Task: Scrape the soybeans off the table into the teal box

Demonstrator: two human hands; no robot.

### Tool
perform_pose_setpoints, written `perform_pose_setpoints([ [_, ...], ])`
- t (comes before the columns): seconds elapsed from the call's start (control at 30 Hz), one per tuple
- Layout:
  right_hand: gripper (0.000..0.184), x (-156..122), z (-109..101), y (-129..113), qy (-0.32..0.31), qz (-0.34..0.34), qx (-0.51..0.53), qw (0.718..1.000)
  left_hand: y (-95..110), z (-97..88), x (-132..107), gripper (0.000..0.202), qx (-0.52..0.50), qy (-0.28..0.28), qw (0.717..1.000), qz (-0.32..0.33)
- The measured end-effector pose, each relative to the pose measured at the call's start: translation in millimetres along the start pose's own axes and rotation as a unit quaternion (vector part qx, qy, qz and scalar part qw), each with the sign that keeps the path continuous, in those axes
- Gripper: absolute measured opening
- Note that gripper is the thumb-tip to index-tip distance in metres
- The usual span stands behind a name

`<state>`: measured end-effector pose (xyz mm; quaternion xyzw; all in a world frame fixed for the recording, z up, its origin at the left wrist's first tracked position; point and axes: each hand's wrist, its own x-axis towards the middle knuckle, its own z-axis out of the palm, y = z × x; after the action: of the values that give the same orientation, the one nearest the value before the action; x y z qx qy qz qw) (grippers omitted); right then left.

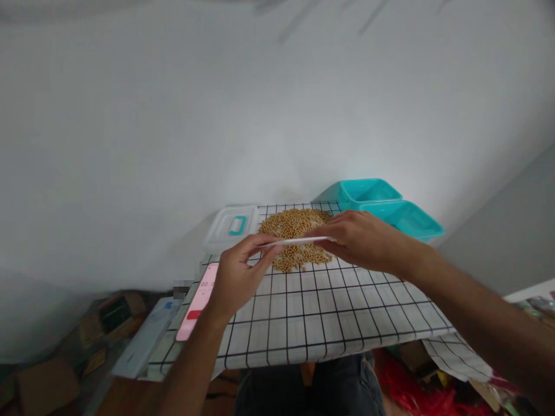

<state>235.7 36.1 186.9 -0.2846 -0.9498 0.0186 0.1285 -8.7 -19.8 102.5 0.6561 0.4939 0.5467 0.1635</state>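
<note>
Both hands grip a thin white strip-like object, seen nearly edge-on, so its exact kind is unclear. My left hand pinches its left end between thumb and fingers. At the right end, my right hand closes on it with the fingers on top and the thumb below. The object is held level above a spread pile of yellowish soybeans, partly covering them from view. The beans lie loose on a white tablecloth with black grid lines.
Two turquoise containers stand at the back right. A clear lid with a turquoise handle lies at the back left. A phone with a pink timer screen rests by my left forearm. A wall rises behind the table.
</note>
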Motion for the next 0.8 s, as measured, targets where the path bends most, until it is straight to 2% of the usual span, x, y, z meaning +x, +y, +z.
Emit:
perform_pose_setpoints([
  [0.07, 0.032, 3, 0, 1, -0.006, -0.029, 0.030, 0.999, -6, -1.9, -9, 0.025, -0.023, 0.007, 1.000, -0.016],
  [0.13, 0.035, -1, 5, 8, -0.008, -0.020, 0.044, 0.999, -16, -4.8, -24, 0.030, -0.010, 0.028, 0.999, -0.046],
  [0.27, 0.037, -24, 22, 32, -0.034, 0.058, 0.043, 0.997, -38, -10.1, -60, 0.023, 0.039, 0.006, 0.992, -0.116],
  [0.37, 0.036, -51, 31, 45, -0.033, 0.122, 0.054, 0.990, -48, -10.4, -77, 0.021, 0.062, -0.026, 0.989, -0.134],
  [0.47, 0.033, -86, 28, 50, 0.019, 0.211, 0.073, 0.975, -46, -6.7, -79, 0.013, 0.091, -0.063, 0.988, -0.110],
  [0.53, 0.031, -112, 19, 52, 0.094, 0.285, 0.089, 0.950, -38, -1.7, -73, 0.013, 0.096, -0.083, 0.987, -0.095],
  [0.6, 0.027, -136, 8, 60, 0.210, 0.351, 0.112, 0.906, -28, 7.0, -63, 0.017, 0.088, -0.112, 0.985, -0.092],
  [0.7, 0.022, -164, -7, 90, 0.383, 0.408, 0.262, 0.787, -14, 32.3, -38, 0.021, 0.027, -0.164, 0.981, -0.105],
  [0.73, 0.022, -171, -11, 105, 0.416, 0.400, 0.344, 0.740, -10, 45.1, -26, 0.021, -0.009, -0.180, 0.977, -0.113],
  [0.8, 0.020, -179, -12, 139, 0.421, 0.398, 0.487, 0.653, -4, 77.6, -1, 0.024, -0.081, -0.212, 0.963, -0.144],
])
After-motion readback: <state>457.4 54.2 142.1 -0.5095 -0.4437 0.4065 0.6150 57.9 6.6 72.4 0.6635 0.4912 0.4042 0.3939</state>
